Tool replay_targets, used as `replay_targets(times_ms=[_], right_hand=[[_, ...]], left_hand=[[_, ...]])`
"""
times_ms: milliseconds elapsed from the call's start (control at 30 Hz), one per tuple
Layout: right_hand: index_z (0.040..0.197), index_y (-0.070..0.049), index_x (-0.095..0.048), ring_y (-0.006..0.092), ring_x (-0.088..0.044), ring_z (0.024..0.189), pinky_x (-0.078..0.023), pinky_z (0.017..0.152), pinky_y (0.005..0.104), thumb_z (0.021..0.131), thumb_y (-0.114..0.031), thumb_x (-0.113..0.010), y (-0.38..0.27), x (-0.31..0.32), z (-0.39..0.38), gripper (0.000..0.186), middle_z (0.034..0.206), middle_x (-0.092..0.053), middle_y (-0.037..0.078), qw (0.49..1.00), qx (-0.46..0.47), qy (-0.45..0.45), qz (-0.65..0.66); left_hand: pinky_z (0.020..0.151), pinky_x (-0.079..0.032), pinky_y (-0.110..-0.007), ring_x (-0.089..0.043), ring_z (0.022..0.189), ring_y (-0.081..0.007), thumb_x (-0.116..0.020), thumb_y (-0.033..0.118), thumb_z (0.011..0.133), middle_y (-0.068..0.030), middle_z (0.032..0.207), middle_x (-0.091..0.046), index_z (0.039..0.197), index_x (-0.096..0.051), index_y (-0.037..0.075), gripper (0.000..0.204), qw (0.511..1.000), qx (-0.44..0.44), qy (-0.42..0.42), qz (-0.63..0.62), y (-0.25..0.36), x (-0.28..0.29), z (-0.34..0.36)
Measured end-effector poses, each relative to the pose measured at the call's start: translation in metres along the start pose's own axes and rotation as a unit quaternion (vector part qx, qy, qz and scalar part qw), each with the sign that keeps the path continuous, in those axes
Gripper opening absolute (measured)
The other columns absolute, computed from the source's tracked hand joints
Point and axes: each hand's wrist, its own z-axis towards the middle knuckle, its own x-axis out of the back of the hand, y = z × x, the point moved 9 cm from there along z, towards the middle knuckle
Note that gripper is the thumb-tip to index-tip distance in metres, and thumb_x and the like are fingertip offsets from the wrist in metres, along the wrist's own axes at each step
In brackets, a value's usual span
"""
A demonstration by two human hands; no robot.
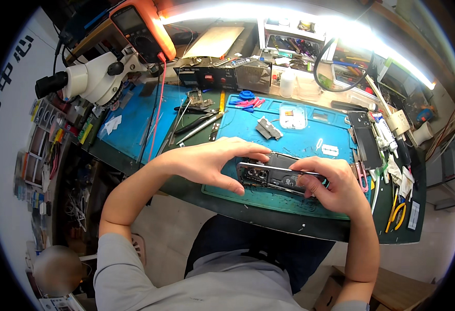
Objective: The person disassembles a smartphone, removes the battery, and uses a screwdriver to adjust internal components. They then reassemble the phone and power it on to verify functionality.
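Note:
Over the front of the blue repair mat (232,129) I hold an opened smartphone (284,180) tilted up on its long edge. Its camera lenses and inner parts face me. My right hand (331,184) grips its right end, thumb on the near side and fingers over the top. Behind it lies another flat dark part (279,159); whether the two are joined I cannot tell. My left hand (219,163) is spread around the phone's left end, thumb and fingers apart. Its fingertips reach the dark part's far edge, and contact is unclear.
A grey metal piece (269,128), a clear tray (293,117) and a razor blade (330,150) lie beyond the phone. Tweezers (199,128) are on the left, yellow-handled pliers (399,213) on the right. A microscope (90,78) and orange multimeter (143,31) stand at the back left.

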Motion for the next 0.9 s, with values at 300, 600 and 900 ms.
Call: replay_targets(times_ms=[300,600,900], right_hand=[[0.116,-0.005,-0.074,0.0221,-0.075,0.068,-0.056,0.061,0.0328,0.093,-0.001,-0.071,-0.026,-0.007,-0.011,0.024,0.083,-0.075,0.010,0.994,0.103,-0.028,-0.021],[0.115,0.002,-0.070,0.0067,-0.062,0.068,-0.047,0.062,0.0233,0.101,-0.005,-0.058,0.008,0.057,-0.024,0.020,0.077,-0.067,0.002,0.954,-0.008,0.262,0.143],[0.107,0.000,-0.072,0.0189,-0.066,0.078,-0.052,0.070,0.0334,0.094,-0.005,-0.064,0.033,0.102,-0.035,0.015,0.085,-0.070,0.008,0.872,-0.040,0.438,-0.214]], left_hand=[[0.126,-0.026,-0.049,-0.042,0.153,-0.0308,-0.094,0.057,0.072,-0.0122,0.163,-0.052,0.171,-0.023,0.010,0.131,0.998,-0.001,-0.051,0.038,-0.003,-0.005,0.002],[0.124,-0.033,-0.045,-0.046,0.151,-0.0287,-0.092,0.056,0.076,-0.0155,0.160,-0.054,0.168,-0.030,0.006,0.122,0.994,0.032,-0.057,-0.086,-0.017,0.001,-0.001],[0.097,-0.057,-0.032,-0.071,0.105,-0.0127,-0.068,0.027,0.108,-0.0078,0.112,-0.077,0.138,-0.063,-0.001,0.042,0.974,-0.006,0.174,-0.146,-0.013,0.048,0.039]])
